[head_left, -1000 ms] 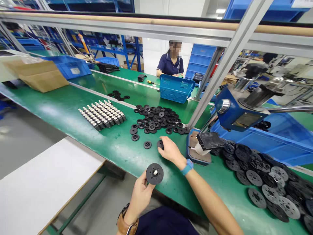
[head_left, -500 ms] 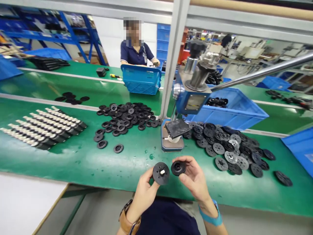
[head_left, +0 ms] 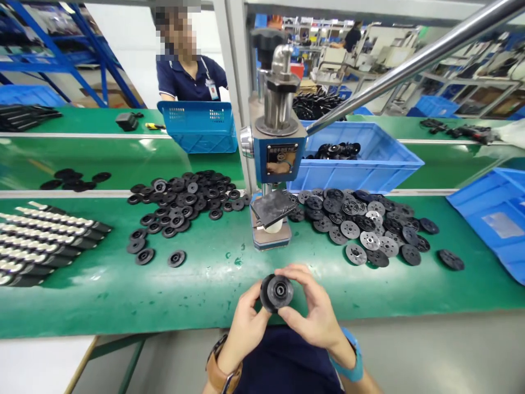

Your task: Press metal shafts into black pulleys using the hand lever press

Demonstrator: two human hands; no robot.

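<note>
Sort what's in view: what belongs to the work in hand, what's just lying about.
Likely in the work:
large disc, left hand
small disc, right hand
small-disc pile
large-disc pile

Apparently lying about:
yellow-handled tool
teal basket

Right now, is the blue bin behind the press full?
No, the bin is part-filled: black parts leave its right inner wall bare.

It's a factory assembly workshop, plainly enough: a hand-lever press (head_left: 279,161) stands on a long green workbench (head_left: 209,290), with loose parts heaped in bulk, small black discs (head_left: 186,210) to its left, wider perforated discs (head_left: 369,239) to its right. Behind it on the right sits a blue plastic crate (head_left: 356,175); beyond it, leftward, are a badge-wearing co-worker (head_left: 192,82) and blue steel racking (head_left: 36,63).
</note>
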